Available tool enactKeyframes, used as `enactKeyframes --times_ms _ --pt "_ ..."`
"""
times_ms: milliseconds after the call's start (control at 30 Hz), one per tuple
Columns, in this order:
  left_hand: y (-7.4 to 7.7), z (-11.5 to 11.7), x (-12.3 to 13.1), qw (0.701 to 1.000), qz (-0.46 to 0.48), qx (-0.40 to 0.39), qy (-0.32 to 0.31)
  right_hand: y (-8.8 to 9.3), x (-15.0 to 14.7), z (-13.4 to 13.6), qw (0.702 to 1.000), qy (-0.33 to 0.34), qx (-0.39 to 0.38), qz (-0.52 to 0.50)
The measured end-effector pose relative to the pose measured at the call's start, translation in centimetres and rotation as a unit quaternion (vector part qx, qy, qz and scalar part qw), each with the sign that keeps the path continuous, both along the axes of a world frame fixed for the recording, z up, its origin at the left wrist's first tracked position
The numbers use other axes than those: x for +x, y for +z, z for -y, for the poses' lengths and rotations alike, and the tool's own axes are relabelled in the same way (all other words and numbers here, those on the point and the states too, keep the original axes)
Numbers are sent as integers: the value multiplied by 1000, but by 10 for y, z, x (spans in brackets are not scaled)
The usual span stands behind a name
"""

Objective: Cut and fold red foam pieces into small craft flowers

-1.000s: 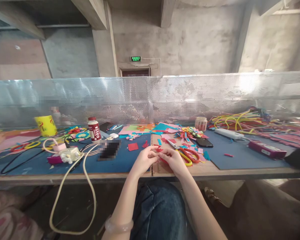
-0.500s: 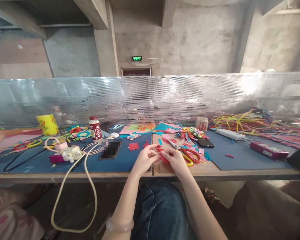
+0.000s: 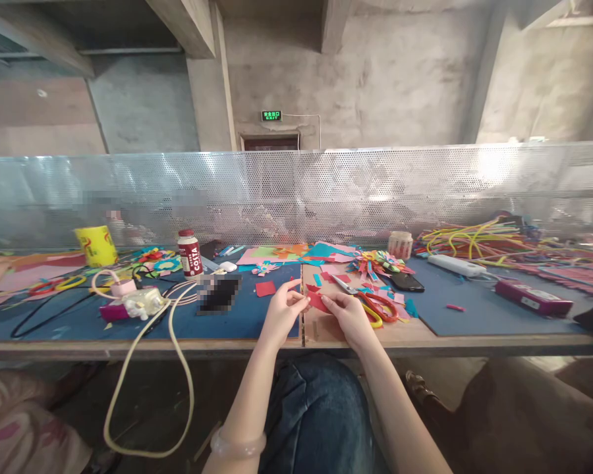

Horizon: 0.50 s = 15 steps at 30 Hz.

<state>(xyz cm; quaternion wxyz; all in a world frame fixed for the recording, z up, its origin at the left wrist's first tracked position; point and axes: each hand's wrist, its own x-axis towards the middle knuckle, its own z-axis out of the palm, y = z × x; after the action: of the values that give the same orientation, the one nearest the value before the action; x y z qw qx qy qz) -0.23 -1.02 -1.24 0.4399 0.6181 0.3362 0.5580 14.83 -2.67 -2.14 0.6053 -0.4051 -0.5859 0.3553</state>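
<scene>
My left hand (image 3: 282,313) and my right hand (image 3: 348,317) meet above the bench's front edge, both pinching one small red paper piece (image 3: 317,301) between thumbs and fingers. Red-and-yellow scissors (image 3: 370,306) lie just right of my right hand. A red paper square (image 3: 265,288) and other coloured scraps lie on the blue mat (image 3: 237,316) beyond my left hand. A pale bangle sits on my left wrist.
A black phone (image 3: 406,282), a paper flower (image 3: 378,261), a COSTA bottle (image 3: 189,253), a yellow cup (image 3: 96,245), a charger with looping cream cable (image 3: 143,304), a white power strip (image 3: 457,264) and a purple box (image 3: 532,297) crowd the bench. A perforated metal screen (image 3: 296,194) backs it.
Both hands have lifted slightly and shifted forward, turning the red paper piece so more of it shows between the fingers. Nothing else on the bench moved.
</scene>
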Motion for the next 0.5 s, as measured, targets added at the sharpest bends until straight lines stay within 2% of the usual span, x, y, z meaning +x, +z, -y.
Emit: enactKeyframes --times_ms 300,500 --pt "2 -2 3 999 -20 -41 -30 -4 1 -3 999 -17 -15 -45" --pt "1 -2 2 997 -49 -42 -44 -5 0 -5 999 -27 -12 -30"
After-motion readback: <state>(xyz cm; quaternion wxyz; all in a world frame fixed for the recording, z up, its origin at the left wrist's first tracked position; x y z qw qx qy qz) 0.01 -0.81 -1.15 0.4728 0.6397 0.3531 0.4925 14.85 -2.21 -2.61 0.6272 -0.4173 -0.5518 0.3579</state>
